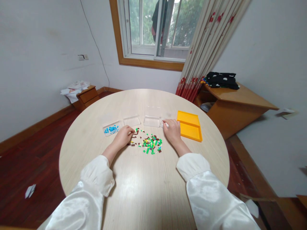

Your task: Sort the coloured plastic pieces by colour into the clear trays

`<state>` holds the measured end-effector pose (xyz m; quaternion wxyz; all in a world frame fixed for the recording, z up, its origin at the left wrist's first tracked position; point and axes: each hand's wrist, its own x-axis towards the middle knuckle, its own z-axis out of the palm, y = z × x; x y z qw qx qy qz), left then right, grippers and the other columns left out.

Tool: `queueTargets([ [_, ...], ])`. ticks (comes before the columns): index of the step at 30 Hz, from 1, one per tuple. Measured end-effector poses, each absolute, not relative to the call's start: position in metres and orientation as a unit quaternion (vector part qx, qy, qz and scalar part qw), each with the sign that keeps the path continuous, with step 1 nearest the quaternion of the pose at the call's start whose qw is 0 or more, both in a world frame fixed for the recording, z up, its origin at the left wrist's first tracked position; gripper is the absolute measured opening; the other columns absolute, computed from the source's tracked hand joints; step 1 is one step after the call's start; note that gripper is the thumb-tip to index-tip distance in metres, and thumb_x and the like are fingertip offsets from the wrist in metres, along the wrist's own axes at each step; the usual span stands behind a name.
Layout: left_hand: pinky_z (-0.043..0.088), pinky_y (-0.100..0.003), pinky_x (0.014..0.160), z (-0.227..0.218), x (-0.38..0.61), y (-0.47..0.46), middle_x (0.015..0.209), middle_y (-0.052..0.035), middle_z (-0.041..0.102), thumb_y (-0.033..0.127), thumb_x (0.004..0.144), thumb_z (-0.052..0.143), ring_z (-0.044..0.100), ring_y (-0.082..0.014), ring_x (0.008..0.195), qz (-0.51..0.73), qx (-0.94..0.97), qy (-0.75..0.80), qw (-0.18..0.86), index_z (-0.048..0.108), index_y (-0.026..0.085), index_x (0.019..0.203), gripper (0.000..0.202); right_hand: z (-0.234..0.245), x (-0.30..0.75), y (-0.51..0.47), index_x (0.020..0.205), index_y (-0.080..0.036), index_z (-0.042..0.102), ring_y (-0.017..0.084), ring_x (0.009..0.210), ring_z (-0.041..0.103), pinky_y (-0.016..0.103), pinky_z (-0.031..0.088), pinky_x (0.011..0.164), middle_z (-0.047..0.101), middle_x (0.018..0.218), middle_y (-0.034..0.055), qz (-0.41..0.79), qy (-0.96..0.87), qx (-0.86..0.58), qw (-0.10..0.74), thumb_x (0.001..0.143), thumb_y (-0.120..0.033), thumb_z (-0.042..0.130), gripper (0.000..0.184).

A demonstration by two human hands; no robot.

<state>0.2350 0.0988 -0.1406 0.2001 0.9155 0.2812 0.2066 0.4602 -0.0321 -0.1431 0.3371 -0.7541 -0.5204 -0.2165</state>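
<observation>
A loose pile of small toy building bricks, green, brown, cream and yellow, lies on the round table between my hands. At the pile's left edge is my left hand, thumb and fingertips pinched together beside a few brown bricks; anything between them is too small to tell. My right hand rests to the right of the pile with its fingers curled closed, next to a clear plastic piece that it partly covers. What those fingers hold, if anything, is hidden. Blue bricks fill a clear tray beyond my left hand.
Two more clear trays, one on the left and one in the middle, stand behind the pile. A yellow two-part case lies open beyond my right hand. The pale round table has a wooden cabinet at its right.
</observation>
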Motion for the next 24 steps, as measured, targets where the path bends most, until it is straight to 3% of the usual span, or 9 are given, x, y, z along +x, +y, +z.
queueTargets([
  [17, 0.045, -0.030, 0.075, -0.142, 0.236, 0.095, 0.081, -0.0068, 0.063, 0.016, 0.078, 0.048, 0.058, -0.0178, 0.076, 0.230, 0.907, 0.294, 0.196, 0.068, 0.015, 0.076, 0.020, -0.138, 0.413, -0.028, 0.088, -0.017, 0.066, 0.021, 0.085, 0.058, 0.035, 0.045, 0.078, 0.069, 0.087, 0.0073, -0.114, -0.646, -0.651, 0.381, 0.084, -0.014, 0.050, 0.016],
  [24, 0.045, -0.031, 0.077, -0.139, 0.237, 0.093, 0.084, -0.0075, 0.063, 0.023, 0.081, 0.052, 0.058, -0.0182, 0.080, 0.239, 0.905, 0.274, 0.220, 0.069, 0.015, 0.083, 0.019, -0.137, 0.407, -0.028, 0.088, -0.017, 0.066, 0.021, 0.085, 0.057, 0.036, 0.046, 0.078, 0.068, 0.086, 0.0077, -0.092, -0.652, -0.648, 0.382, 0.084, -0.013, 0.051, 0.016],
])
